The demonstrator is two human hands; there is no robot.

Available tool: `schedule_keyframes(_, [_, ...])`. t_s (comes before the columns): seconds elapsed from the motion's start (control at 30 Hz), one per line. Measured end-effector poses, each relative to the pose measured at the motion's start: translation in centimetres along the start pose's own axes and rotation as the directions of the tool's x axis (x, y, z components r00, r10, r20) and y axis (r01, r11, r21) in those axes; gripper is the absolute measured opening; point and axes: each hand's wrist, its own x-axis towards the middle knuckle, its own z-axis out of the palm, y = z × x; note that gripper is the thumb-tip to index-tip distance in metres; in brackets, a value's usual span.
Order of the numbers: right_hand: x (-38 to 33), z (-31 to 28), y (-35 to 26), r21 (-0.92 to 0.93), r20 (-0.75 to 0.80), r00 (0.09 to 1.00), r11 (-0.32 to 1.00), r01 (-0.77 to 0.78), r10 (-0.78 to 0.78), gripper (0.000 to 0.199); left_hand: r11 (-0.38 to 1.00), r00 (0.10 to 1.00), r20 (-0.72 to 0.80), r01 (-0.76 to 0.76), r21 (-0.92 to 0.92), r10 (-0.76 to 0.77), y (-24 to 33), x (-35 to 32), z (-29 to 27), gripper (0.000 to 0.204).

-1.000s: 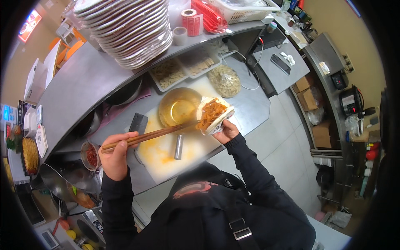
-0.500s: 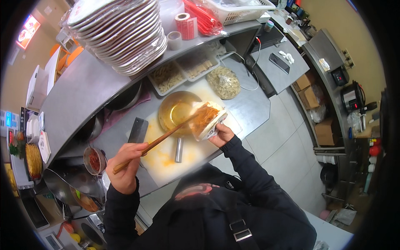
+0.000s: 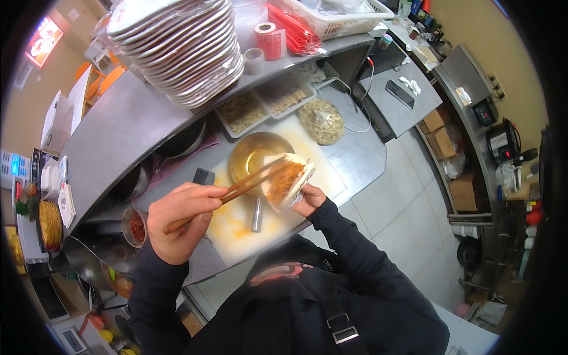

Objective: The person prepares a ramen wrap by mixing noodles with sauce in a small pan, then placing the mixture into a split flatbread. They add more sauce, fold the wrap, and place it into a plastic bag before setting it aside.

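Just right of the middle of the frame, a folded pale flatbread (image 3: 307, 176) in a printed white wrapper, tilted and open toward the left, packed with shredded orange-brown filling (image 3: 285, 180). Held up above the table (image 3: 365, 152) from its lower right by the right hand (image 3: 309, 200), in a closed grip around the wrapper. Across from it, left of centre, the left hand (image 3: 183, 219), with a closed grip on a pair of brown wooden chopsticks (image 3: 236, 190), slanted up to the right, tips at the filling. Just behind the flatbread and partly hidden by it, a round brassy metal pan (image 3: 239, 160), with a silvery handle (image 3: 256, 216) toward the lower edge. Beneath the pan, a white cutting board (image 3: 236, 229) with orange stains. Beside the board's left edge, a dark flat blade (image 3: 204, 176), partly covered by the left hand. Farther left, a bowl (image 3: 125, 220) of red pieces. Above the board, a clear bag (image 3: 321, 121) of pale food, near two food trays. At the upper left, a tall stack of film-wrapped white trays (image 3: 177, 53); to its right, a red label roll (image 3: 272, 42) and a white basket (image 3: 349, 26). At the upper right, a dark phone (image 3: 400, 94); near the right rim, a cooker (image 3: 503, 143).
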Motion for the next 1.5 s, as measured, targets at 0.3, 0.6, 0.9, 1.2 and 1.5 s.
schedule_keyframes(0.3, [0.5, 1.2, 1.4, 0.117, 0.093, 0.996, 0.993, 0.004, -0.015, 0.082, 0.994, 0.986, -0.163, 0.023, -0.110, -0.040, 1.2, 0.8, -3.1, 0.017])
schedule_keyframes(0.6, [-0.1, 1.7, 0.3, 0.092, 0.111, 0.994, 0.996, 0.012, -0.022, 0.082, 0.868, 0.920, -0.221, 0.196, -0.456, -0.324, -2.4, -2.8, -1.2, 0.014])
schedule_keyframes(0.9, [-1.4, 0.9, -1.0, 0.055, 0.140, 0.982, 0.992, 0.117, -0.124, 0.077, 0.761, 0.800, -0.426, 0.058, -0.646, -0.423, -5.8, -5.5, -2.0, 0.020])
schedule_keyframes(1.2, [-5.5, 0.4, -3.8, -0.134, 0.119, 0.963, 0.958, 0.255, -0.240, 0.078, 0.452, 0.521, -0.300, 0.190, -0.872, -0.799, -23.9, -11.8, 10.8, 0.021])
schedule_keyframes(1.5, [-6.6, 1.2, -3.3, -0.423, 0.031, 0.956, 0.863, 0.275, -0.290, 0.056, 0.099, 0.369, 0.001, 0.252, -0.963, -0.930, -29.7, -16.4, 16.2, 0.042])
